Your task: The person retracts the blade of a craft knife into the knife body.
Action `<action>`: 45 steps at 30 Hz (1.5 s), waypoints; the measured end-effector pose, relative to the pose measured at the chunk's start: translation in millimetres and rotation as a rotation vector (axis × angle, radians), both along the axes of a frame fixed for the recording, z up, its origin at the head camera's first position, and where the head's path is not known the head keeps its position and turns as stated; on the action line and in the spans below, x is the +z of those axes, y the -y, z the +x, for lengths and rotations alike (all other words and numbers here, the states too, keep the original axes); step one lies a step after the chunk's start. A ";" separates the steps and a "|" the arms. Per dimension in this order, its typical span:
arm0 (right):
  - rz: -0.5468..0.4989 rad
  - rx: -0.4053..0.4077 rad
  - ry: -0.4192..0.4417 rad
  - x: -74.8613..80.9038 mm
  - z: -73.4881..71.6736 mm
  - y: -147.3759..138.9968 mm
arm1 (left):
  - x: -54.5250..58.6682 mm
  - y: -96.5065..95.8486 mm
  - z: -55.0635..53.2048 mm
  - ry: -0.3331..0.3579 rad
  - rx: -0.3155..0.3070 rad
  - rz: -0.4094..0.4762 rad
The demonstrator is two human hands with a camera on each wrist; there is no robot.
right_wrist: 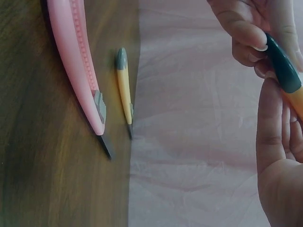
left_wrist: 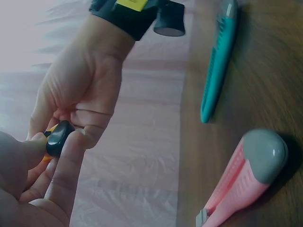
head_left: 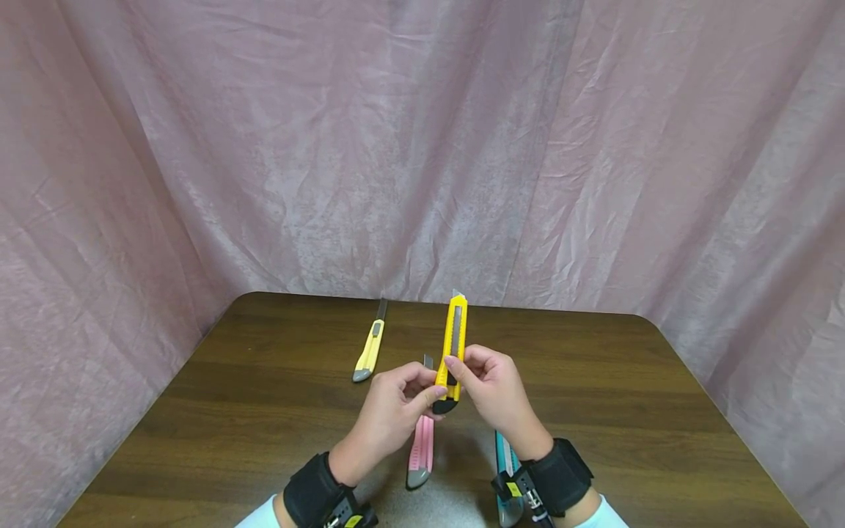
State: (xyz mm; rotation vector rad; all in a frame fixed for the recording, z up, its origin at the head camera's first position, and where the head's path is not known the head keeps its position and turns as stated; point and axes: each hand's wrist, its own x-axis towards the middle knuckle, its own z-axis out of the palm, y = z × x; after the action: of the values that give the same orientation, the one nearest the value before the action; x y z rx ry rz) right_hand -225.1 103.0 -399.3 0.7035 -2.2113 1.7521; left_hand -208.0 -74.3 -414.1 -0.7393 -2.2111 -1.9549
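Observation:
A bright yellow utility knife (head_left: 455,334) with a black end cap is held up over the table, its tip pointing away and a short bit of blade showing. My left hand (head_left: 394,403) pinches it near the black end. My right hand (head_left: 499,389) grips the body from the other side, thumb along its face by the dark slider. In the right wrist view the black cap (right_wrist: 282,66) sits between the fingers of both hands. Below the hands a pink utility knife (head_left: 420,451) lies on the table, partly hidden by the left hand.
A pale yellow utility knife (head_left: 370,348), blade out, lies toward the back of the wooden table (head_left: 264,396). Under the right wrist lies a teal utility knife (left_wrist: 218,61), partly covered in the head view. A pink curtain (head_left: 370,147) hangs behind the table's far edge.

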 end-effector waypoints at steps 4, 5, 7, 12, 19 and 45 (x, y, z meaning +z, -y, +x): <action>0.003 0.026 -0.031 15.9 12.0 2.7 | 0.8 0.8 0.0 0.020 0.007 0.010; 0.000 0.032 -0.034 19.2 14.7 3.3 | 0.7 1.0 0.1 0.025 0.006 0.011; -0.004 0.037 -0.029 19.7 15.5 3.6 | 0.1 1.3 0.1 0.028 0.005 0.008; -0.024 0.046 0.022 18.7 14.0 4.4 | -0.9 1.6 0.1 0.017 0.002 0.019; 0.006 0.055 0.056 17.3 12.5 3.9 | -0.3 2.2 0.0 0.010 0.008 0.020; -0.004 0.094 0.055 16.1 9.9 1.5 | 0.2 -0.3 0.6 0.029 0.010 0.020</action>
State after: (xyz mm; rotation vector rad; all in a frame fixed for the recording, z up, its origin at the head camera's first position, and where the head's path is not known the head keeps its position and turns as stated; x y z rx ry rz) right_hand -215.1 101.5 -383.2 0.7792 -2.2432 1.8412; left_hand -207.5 -74.0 -413.8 -0.7007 -2.2038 -1.9922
